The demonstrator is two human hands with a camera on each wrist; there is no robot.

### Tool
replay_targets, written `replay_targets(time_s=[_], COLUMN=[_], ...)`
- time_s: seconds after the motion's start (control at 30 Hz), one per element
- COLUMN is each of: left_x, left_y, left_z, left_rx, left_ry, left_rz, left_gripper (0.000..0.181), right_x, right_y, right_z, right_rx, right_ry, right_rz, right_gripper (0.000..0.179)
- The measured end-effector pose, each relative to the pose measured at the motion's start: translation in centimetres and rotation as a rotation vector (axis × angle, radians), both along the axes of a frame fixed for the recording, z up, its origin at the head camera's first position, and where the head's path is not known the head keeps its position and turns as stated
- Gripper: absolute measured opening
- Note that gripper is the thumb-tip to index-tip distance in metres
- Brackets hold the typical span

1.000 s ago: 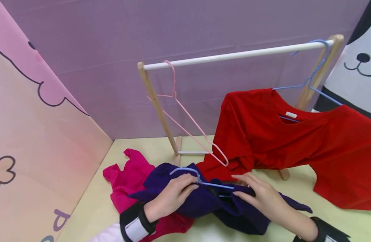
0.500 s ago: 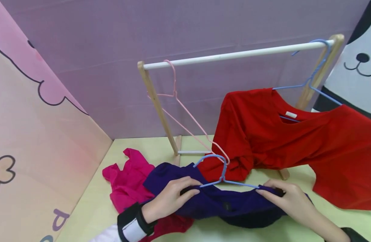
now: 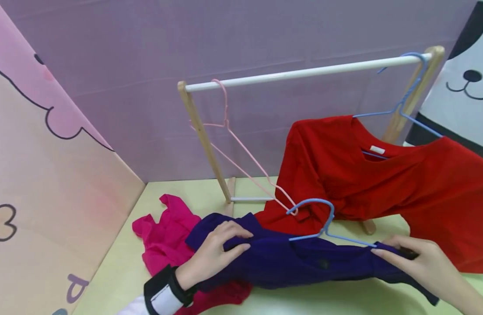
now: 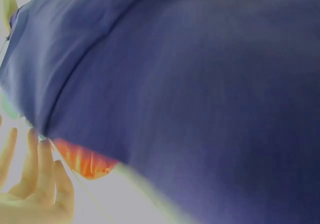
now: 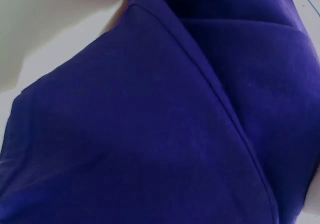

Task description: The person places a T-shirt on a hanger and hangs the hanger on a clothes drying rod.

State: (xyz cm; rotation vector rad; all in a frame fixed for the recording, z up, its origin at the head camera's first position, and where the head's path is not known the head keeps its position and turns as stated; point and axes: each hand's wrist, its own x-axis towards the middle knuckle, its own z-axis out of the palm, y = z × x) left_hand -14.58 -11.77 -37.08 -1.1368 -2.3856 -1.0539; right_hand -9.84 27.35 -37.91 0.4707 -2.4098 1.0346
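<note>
A dark blue shirt [image 3: 273,262] hangs slackly from a blue hanger [image 3: 324,232], which sits in its neck opening with the hook upright. My right hand [image 3: 422,258] pinches the shirt's right shoulder at that end of the hanger. Over the shirt's left shoulder, my left hand [image 3: 218,251] has its thumb and fingers parted. In the left wrist view, the fingers of my left hand [image 4: 40,184] look straight beside the shirt's edge. Dark blue cloth [image 5: 125,124] fills most of the right wrist view. The hanger's left end is hidden in the shirt.
A small rack with a white rail [image 3: 304,73] stands behind. From it hang an empty pink hanger [image 3: 226,124] at left and a red shirt [image 3: 344,175] on a blue hanger [image 3: 400,105] at right. A crumpled pink garment [image 3: 166,238] lies on the pale yellow table [image 3: 147,205].
The blue hanger has come upright and shifted right with the shirt. My right hand has moved right, stretching the shoulder out. My left hand has loosened from the hanger and shirt.
</note>
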Motion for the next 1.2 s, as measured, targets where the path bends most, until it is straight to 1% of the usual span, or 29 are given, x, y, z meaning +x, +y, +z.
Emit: replay_targets(time_s=[0.07, 0.13, 0.23, 0.33, 0.47, 0.57, 0.7, 0.77, 0.9, 1.0, 1.03, 1.07, 1.17, 1.2], left_x=[0.0, 0.0, 0.1, 0.2, 0.3, 0.3, 0.4, 0.4, 0.4, 0.4, 0.4, 0.4, 0.4, 0.4], left_y=[-0.2, -0.4, -0.6, -0.8, -1.0, -1.2, -1.4, -1.5, -1.7, -1.8, -1.8, -1.9, -2.0, -2.1], left_z=[-0.1, -0.2, -0.6, -0.9, -1.2, -1.3, -1.4, -1.6, -1.8, -2.0, -2.1, -2.1, -2.2, -2.3], left_rx=[0.006, 0.01, 0.012, 0.016, 0.022, 0.022, 0.019, 0.024, 0.036, 0.041, 0.041, 0.04, 0.033, 0.032], left_ry=[0.022, 0.036, 0.029, 0.015, 0.0, -0.017, -0.028, -0.033, -0.037, -0.035, -0.036, -0.035, -0.033, -0.035], left_rz=[0.023, 0.04, 0.066, 0.083, 0.095, 0.105, 0.114, 0.112, 0.11, 0.113, 0.117, 0.12, 0.132, 0.138], left_gripper=[0.019, 0.019, 0.017, 0.015, 0.013, 0.013, 0.013, 0.013, 0.014, 0.015, 0.015, 0.015, 0.015, 0.015], right_x=[0.1, 0.0, -0.4, -0.9, -1.3, -1.7, -2.5, -2.9, -3.6, -4.3, -4.6, -5.4, -7.0, -7.4], right_y=[0.5, 0.9, 1.5, 2.0, 2.6, 2.9, 3.4, 3.6, 3.9, 4.0, 4.0, 4.6, 5.0, 5.1], right_z=[-0.2, -0.4, -0.7, -1.0, -1.0, -0.6, 0.4, 1.2, 3.4, 5.3, 5.9, 6.0, 7.4, 8.0], right_rx=[0.032, 0.054, 0.087, 0.105, 0.114, 0.114, 0.089, 0.054, -0.029, -0.086, -0.105, -0.112, -0.149, -0.174], right_ry=[-0.016, -0.049, -0.102, -0.156, -0.21, -0.224, -0.185, -0.166, -0.137, -0.069, -0.041, -0.006, 0.064, 0.075], right_rz=[-0.033, -0.067, -0.119, -0.154, -0.196, -0.232, -0.28, -0.303, -0.337, -0.339, -0.332, -0.333, -0.324, -0.31], right_gripper=[0.025, 0.023, 0.018, 0.011, 0.01, 0.013, 0.016, 0.016, 0.004, 0.023, 0.028, 0.025, 0.024, 0.024])
